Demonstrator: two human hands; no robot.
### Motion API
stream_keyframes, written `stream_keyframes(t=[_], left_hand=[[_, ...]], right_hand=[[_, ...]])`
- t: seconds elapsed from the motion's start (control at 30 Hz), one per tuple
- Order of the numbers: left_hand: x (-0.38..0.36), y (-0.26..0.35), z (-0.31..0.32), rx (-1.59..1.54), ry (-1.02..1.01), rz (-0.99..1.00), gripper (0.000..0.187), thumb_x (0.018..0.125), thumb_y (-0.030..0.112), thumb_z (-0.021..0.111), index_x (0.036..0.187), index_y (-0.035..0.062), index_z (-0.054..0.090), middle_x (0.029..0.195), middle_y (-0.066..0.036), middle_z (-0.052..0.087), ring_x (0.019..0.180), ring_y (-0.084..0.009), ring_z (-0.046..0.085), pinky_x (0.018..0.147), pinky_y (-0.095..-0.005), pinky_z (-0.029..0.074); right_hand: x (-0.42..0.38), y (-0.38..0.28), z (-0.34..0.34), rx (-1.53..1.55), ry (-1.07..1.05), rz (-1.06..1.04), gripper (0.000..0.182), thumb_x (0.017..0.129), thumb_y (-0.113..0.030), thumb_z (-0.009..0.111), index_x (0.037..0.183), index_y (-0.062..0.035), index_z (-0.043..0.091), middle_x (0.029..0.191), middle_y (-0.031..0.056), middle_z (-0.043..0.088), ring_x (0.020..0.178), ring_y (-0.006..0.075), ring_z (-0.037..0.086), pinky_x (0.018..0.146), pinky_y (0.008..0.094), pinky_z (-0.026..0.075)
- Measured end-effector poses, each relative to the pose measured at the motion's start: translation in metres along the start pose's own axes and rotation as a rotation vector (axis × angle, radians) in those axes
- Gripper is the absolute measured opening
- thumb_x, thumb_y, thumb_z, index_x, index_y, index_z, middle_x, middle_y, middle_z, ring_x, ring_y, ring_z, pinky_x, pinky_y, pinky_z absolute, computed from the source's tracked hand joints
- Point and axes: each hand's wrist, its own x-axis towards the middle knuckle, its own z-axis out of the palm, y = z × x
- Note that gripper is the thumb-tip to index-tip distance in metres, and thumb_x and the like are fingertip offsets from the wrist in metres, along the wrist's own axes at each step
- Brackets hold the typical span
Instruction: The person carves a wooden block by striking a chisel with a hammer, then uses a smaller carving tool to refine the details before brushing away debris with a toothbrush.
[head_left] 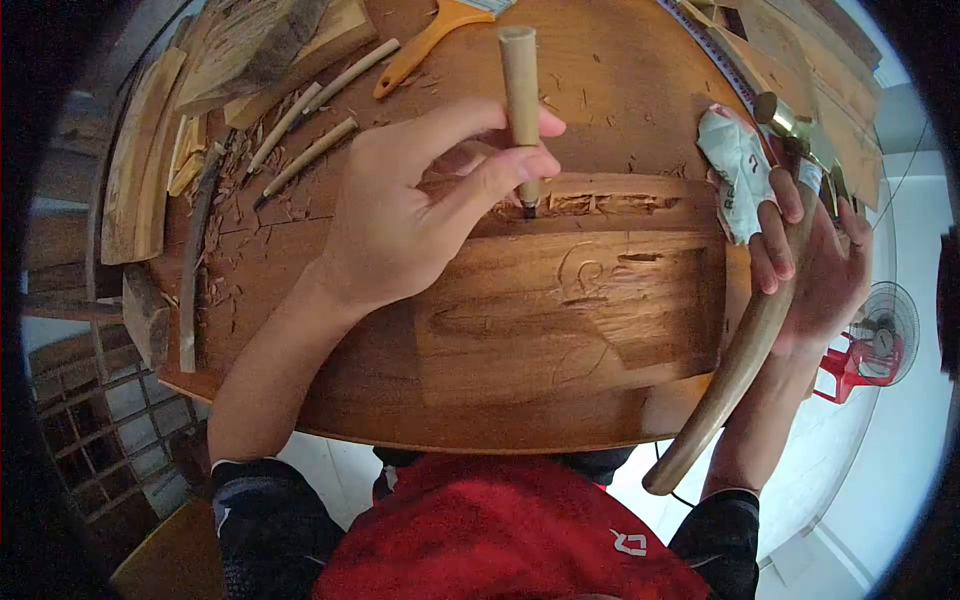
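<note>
My left hand (410,200) is closed round the wooden handle of a chisel (520,90), which stands nearly upright. Its dark tip meets a carved wooden board (480,300), near a rough groove along the far part. Curved lines and a gouged patch mark the board's right half. My right hand (825,265) grips a hammer (735,370) by its long, curved wooden handle, fingers loosely wrapped. The hammer's metal head (785,118) is up at the right, beside a crumpled white packet (732,165).
Several wooden-handled tools (307,158) lie among shavings at the left, near wood offcuts (145,165) and a dark strip (200,270). A brush (430,45) with an orange handle lies at the back. A measuring tape (715,55) runs along the far right. A fan (880,335) stands beyond the table.
</note>
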Motion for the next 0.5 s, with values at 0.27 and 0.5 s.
stream_keyframes(t=[0.27,0.5], left_hand=[[0.001,-0.006,0.002,0.067,0.064,0.099,0.025,0.098,0.012,0.07,0.121,0.0019,0.071,0.099,-0.01,0.078,0.086,-0.013,0.076,0.076,-0.0241,0.059],[-0.003,0.0,0.004,0.088,0.029,0.089,0.024,0.102,0.004,0.06,0.124,-0.0057,0.063,0.102,-0.013,0.073,0.095,-0.0162,0.071,0.086,-0.0279,0.056]], right_hand=[[0.0,0.003,0.002,-0.005,-0.016,-0.008,0.042,0.102,-0.028,0.045,0.117,0.0102,0.035,0.096,0.01,0.038,0.061,0.016,0.045,0.045,0.0284,0.05],[-0.002,0.004,-0.005,-0.045,0.014,-0.022,0.068,0.101,-0.034,0.041,0.143,0.0177,0.027,0.095,0.0109,0.043,0.057,0.0174,0.048,0.046,0.0291,0.05]])
